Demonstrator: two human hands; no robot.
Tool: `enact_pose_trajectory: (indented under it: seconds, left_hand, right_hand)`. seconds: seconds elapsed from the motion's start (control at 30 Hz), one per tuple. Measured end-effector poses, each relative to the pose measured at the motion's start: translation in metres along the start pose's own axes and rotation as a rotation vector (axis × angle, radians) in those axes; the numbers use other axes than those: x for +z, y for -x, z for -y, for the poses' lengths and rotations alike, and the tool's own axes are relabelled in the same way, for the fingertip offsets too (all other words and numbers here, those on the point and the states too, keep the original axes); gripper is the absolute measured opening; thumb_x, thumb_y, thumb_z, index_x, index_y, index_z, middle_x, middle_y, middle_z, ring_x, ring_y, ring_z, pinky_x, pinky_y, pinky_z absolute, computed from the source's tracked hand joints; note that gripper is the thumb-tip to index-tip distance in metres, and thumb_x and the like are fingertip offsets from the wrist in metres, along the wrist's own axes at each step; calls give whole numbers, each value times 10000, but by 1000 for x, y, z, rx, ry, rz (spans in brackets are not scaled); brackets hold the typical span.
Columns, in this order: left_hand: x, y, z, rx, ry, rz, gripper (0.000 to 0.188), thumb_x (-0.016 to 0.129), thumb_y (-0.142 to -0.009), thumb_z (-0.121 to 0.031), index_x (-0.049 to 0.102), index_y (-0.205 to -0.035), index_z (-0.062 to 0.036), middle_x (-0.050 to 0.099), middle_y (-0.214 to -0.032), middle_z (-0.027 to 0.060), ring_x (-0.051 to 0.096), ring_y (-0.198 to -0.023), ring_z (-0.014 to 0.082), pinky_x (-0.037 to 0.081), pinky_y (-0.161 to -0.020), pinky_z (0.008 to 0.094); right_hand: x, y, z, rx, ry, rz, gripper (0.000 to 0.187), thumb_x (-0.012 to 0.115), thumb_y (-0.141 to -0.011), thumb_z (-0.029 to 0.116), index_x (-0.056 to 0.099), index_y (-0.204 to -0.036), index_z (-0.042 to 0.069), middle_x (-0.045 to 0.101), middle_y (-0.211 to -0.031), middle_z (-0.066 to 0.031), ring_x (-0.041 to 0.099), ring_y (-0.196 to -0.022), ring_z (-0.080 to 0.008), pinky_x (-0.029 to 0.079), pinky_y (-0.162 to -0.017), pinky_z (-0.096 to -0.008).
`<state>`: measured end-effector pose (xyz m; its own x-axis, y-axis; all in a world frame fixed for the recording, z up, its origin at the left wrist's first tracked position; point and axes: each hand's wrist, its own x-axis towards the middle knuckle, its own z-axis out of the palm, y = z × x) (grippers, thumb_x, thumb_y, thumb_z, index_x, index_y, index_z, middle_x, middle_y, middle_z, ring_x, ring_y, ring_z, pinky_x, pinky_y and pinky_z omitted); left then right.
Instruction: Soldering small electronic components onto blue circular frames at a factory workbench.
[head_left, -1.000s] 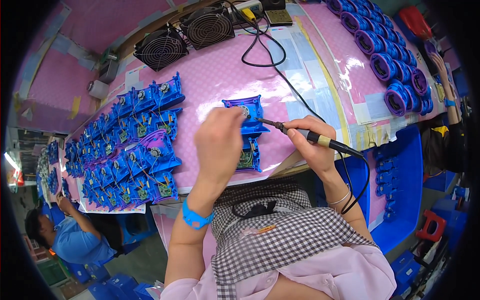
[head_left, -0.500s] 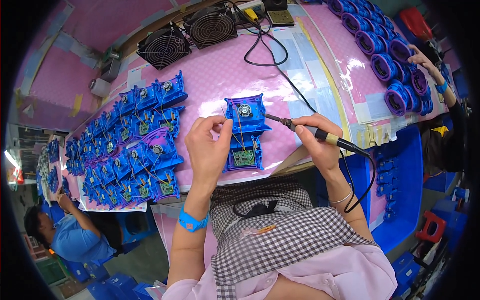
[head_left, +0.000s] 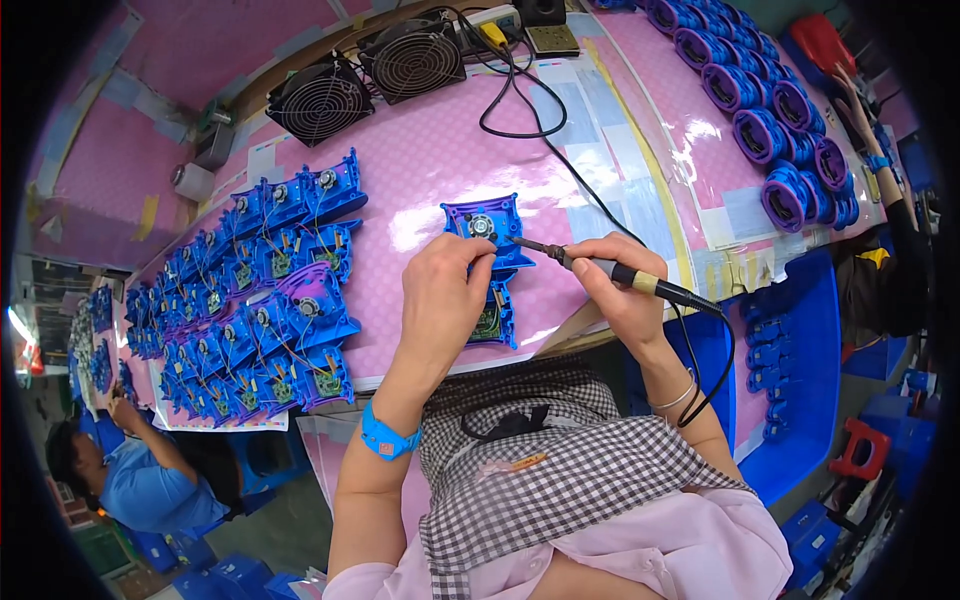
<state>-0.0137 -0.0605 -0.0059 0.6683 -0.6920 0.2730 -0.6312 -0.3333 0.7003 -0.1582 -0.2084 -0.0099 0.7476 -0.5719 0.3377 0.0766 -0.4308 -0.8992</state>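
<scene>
1. The soldering iron (head_left: 622,272) is right of the frame's centre; its long axis slopes gently, with the tip pointing left and slightly upward, and its cord end lies lower right; the tip is at the right part of the upper blue housing (head_left: 508,222), though I cannot tell whether it touches.
2. The right hand (head_left: 625,300) has its fingers closed around the iron's grip; the left hand (head_left: 440,295), just left of centre, has thumb and forefinger brought together at the housing's lower edge; what they pinch, if anything, I cannot tell.
3. The upper housing sits at the centre, its round metal part (head_left: 482,227) facing up; below it lies the housing with a green circuit board (head_left: 490,322), the pair's long axis running up and down the frame; the left hand covers part of both.
4. Rows of similar blue housings (head_left: 315,308) fill the left of the table; two black fans (head_left: 412,62) stand at the upper left and top; a black cable (head_left: 585,180) runs down from the top toward the right hand.
5. Blue-and-purple rings (head_left: 757,137) crowd the upper right, near another person's hand (head_left: 856,110); a blue bin (head_left: 805,440) is at the lower right; a seated co-worker (head_left: 150,485) is at the lower left.
</scene>
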Motion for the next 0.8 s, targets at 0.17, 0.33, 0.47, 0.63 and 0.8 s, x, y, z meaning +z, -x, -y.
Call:
enact_pose_trajectory:
  seconds: [0.17, 0.33, 0.47, 0.63, 0.8]
  left_hand:
    - [2, -1, 0, -1, -71, 37, 110, 683, -784, -75, 719, -876, -27, 674, -809, 131, 655, -709, 255, 513, -622, 336]
    - [4, -1, 0, -13, -45, 25, 99, 680, -783, -70, 710, -865, -23, 653, -789, 138, 640, -705, 280, 496, -625, 370]
    - [4, 0, 0, -29, -19, 8, 90, 674, -782, -66, 702, -852, -18, 634, -772, 146, 627, -704, 308, 483, -633, 401]
    - [5, -1, 0, -27, -58, 14, 101, 680, -783, -76, 709, -862, -21, 653, -788, 139, 641, -711, 277, 497, -629, 374]
    - [6, -2, 0, -39, -92, 14, 111, 686, -783, -86, 716, -872, -25, 669, -795, 129, 654, -713, 244, 507, -622, 345]
  right_hand:
    - [0, 0, -1, -62, -28, -37, 137, 662, -779, 26, 705, -904, -10, 629, -725, -75, 547, -621, -121, 393, -555, -245]
    - [-1, 2, 1, -14, -12, -9, 144, 666, -779, 20, 703, -914, -15, 641, -753, -86, 569, -649, -126, 417, -579, -245]
    - [-2, 2, -1, -50, -34, -48, 147, 665, -785, 23, 702, -922, -16, 645, -759, -85, 572, -657, -126, 421, -585, -245]
    - [-3, 4, 0, -32, -32, -41, 150, 663, -789, 23, 701, -929, -18, 649, -774, -84, 575, -667, -123, 423, -590, -243]
    - [-5, 4, -1, -42, -27, -46, 153, 664, -789, 23, 701, -931, -18, 648, -776, -86, 572, -664, -121, 421, -588, -242]
